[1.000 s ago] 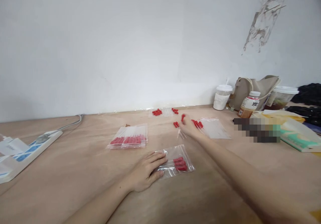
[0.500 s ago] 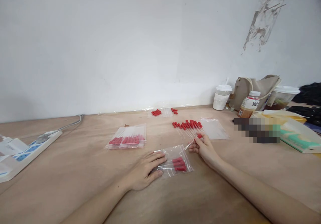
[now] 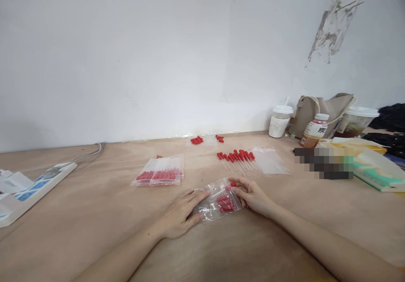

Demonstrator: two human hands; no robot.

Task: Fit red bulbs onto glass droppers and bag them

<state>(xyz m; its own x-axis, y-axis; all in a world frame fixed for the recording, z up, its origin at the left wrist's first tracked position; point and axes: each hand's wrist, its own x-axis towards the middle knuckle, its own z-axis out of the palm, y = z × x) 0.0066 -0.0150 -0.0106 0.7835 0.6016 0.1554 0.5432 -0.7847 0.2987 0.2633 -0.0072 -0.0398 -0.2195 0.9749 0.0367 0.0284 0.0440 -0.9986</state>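
A clear zip bag [image 3: 207,208] lies on the wooden table in front of me, with several red-bulbed droppers [image 3: 225,203] inside. Across the bag's left end rests my left hand [image 3: 177,215], fingers stretched out and apart. My right hand [image 3: 255,197] is closed on a dropper at its red bulb [image 3: 233,184], at the bag's upper right edge. The dropper's thin clear tube points left into the bag. Beyond the right hand, several loose droppers [image 3: 236,156] lie in a row beside a flat clear bag [image 3: 274,162].
Filled dropper bags [image 3: 160,173] are stacked at left centre. More red bulbs [image 3: 196,140] lie in plastic near the wall. A power strip [image 3: 41,187] occupies the left edge. On the right stand a white-lidded cup [image 3: 280,122], a bottle [image 3: 314,131] and a grey bag [image 3: 303,111].
My right hand has moved left and slightly down to the bag, carrying the dropper, whose tube has slid into it. The left hand has stayed in place on the bag.
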